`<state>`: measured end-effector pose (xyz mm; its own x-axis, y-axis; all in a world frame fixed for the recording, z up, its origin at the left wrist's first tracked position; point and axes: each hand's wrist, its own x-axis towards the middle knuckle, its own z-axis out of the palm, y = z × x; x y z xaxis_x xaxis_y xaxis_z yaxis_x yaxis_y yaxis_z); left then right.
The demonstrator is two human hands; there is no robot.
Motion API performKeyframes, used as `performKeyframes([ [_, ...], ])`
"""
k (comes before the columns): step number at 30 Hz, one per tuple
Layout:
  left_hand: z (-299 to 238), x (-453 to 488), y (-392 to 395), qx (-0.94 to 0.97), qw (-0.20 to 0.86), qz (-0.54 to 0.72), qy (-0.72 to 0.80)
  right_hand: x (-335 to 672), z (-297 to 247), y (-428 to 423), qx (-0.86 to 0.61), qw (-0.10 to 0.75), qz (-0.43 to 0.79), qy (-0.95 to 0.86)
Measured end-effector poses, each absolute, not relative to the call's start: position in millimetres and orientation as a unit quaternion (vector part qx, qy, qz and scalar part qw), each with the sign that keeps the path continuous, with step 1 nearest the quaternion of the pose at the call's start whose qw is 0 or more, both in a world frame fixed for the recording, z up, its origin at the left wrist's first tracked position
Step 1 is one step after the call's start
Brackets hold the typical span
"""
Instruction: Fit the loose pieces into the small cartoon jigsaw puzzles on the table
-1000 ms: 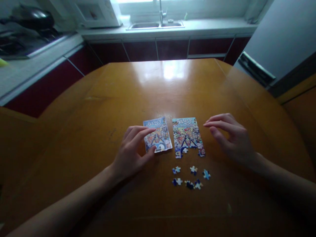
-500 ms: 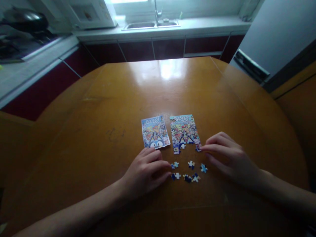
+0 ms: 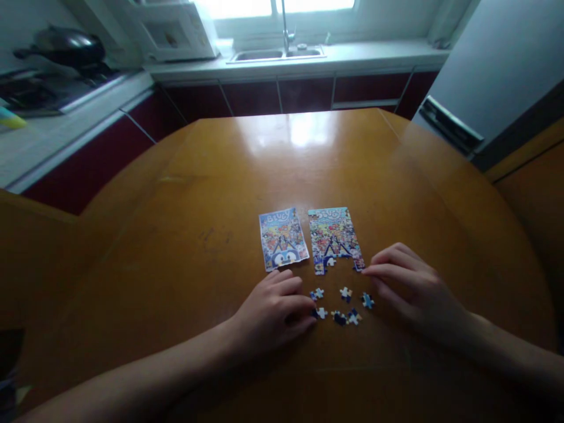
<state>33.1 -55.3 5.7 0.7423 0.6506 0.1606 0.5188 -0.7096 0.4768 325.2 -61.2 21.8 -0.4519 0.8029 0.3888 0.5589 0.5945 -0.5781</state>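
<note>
On the wooden table (image 3: 185, 194) lie a small picture card (image 3: 282, 238) and, to its right, a partly assembled jigsaw puzzle (image 3: 335, 238) with gaps along its bottom edge. Several loose puzzle pieces (image 3: 341, 304) lie just below it. My left hand (image 3: 273, 311) rests palm down, fingers curled, its fingertips touching the leftmost loose pieces. My right hand (image 3: 412, 288) hovers at the right, fingers stretched out, its fingertips at the puzzle's lower right corner. Neither hand plainly holds anything.
A kitchen counter with a sink (image 3: 277, 54) and a microwave (image 3: 171, 32) runs along the far wall under a bright window. A stove with a black pan (image 3: 66, 47) stands at the left. A grey fridge (image 3: 493, 70) is at the right.
My left hand left the picture card and drew back down to the loose pieces. My right hand came down from beside the puzzle to its lower right corner.
</note>
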Motion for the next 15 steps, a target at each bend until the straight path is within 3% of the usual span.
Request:
performKeyframes([
  [15,3,35,-55,0.901,0.243,0.168,0.317,321,20,-44,-0.423,0.325,0.189,-0.824],
])
